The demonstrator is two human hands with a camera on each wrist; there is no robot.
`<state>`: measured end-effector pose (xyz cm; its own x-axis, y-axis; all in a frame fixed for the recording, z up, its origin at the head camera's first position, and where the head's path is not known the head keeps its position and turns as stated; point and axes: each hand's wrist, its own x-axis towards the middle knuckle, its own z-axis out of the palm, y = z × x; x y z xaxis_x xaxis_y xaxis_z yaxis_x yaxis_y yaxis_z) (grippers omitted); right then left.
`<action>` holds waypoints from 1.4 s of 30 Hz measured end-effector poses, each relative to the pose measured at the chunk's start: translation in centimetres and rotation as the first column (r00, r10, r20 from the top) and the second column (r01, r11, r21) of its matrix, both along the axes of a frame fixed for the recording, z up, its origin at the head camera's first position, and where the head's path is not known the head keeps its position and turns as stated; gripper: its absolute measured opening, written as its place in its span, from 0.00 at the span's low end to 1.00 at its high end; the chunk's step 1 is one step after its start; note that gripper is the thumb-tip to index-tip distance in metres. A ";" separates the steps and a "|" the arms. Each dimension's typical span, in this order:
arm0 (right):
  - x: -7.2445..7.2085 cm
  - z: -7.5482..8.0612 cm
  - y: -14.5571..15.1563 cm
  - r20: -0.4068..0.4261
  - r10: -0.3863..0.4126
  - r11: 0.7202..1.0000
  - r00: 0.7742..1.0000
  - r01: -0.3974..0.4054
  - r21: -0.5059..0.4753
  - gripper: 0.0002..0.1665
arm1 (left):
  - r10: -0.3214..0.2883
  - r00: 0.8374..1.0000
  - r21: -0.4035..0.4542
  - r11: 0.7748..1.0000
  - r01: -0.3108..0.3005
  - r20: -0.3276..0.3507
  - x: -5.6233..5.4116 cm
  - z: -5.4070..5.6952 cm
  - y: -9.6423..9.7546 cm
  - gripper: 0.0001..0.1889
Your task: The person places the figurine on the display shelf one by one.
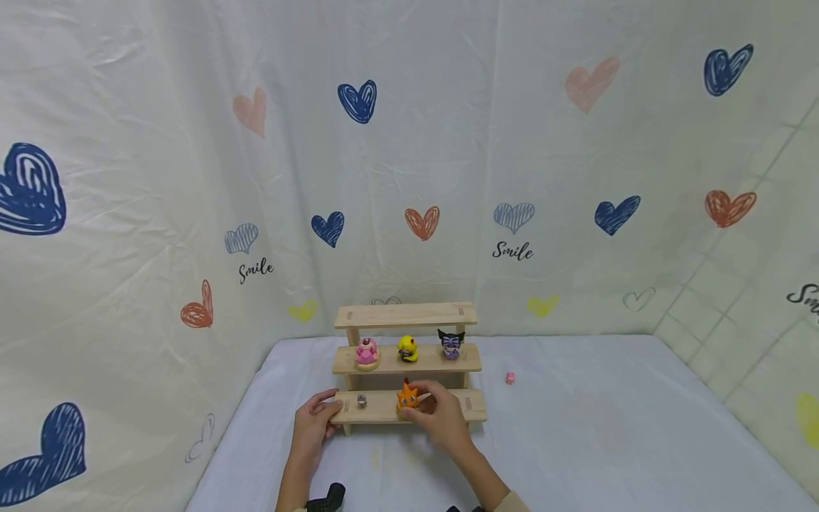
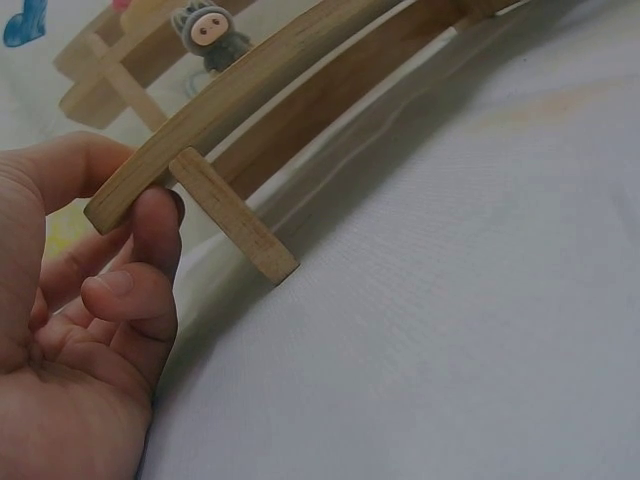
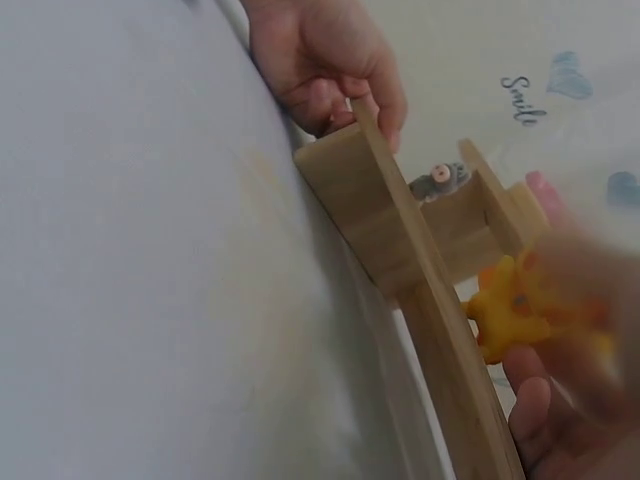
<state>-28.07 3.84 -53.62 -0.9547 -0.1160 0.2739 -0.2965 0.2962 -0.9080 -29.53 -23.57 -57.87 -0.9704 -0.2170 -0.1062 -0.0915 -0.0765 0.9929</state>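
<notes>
A three-tier wooden display shelf (image 1: 380, 414) stands on the table. My left hand (image 1: 312, 425) grips the left end of its lowest board, thumb on top and fingers underneath in the left wrist view. Between thumb and fingers of my right hand (image 1: 443, 421) is an orange-yellow toy figurine (image 1: 407, 396) with pointed ears, upright at the middle of that same board. In the right wrist view its feet are right at the board's surface, while blur hides part of the hand. Left of it, a small grey hooded figurine (image 2: 212, 35) stands on the lowest board.
On the middle board stand a pink figurine (image 1: 367, 353), a yellow one (image 1: 407, 348) and a purple-black one (image 1: 451, 344). A tiny pink figure (image 1: 510, 377) lies on the white tablecloth (image 1: 595, 427) right of the shelf. A heart-patterned curtain (image 1: 435, 156) hangs behind.
</notes>
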 end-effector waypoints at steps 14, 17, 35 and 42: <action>-0.8 0.3 -0.5 -0.005 -0.002 1.000 1.000 0.003 0.030 0.25 | 0.003 1.000 0.004 1.000 -0.003 0.002 0.0 0.0 -0.1 0.22; -0.8 0.2 -0.5 -0.005 -0.001 0.999 1.000 0.002 0.032 0.25 | 0.003 1.000 0.004 1.000 -0.003 0.003 0.0 0.0 0.0 0.23; -0.6 0.0 0.0 0.016 0.013 0.999 1.000 -0.014 0.039 0.27 | 0.004 1.000 0.015 1.000 -0.004 -0.008 0.0 -0.2 0.1 0.23; -0.4 1.0 1.4 0.040 0.066 0.997 0.997 -0.068 0.045 0.27 | 0.006 1.000 0.015 1.000 -0.006 -0.004 -0.1 -0.2 0.1 0.24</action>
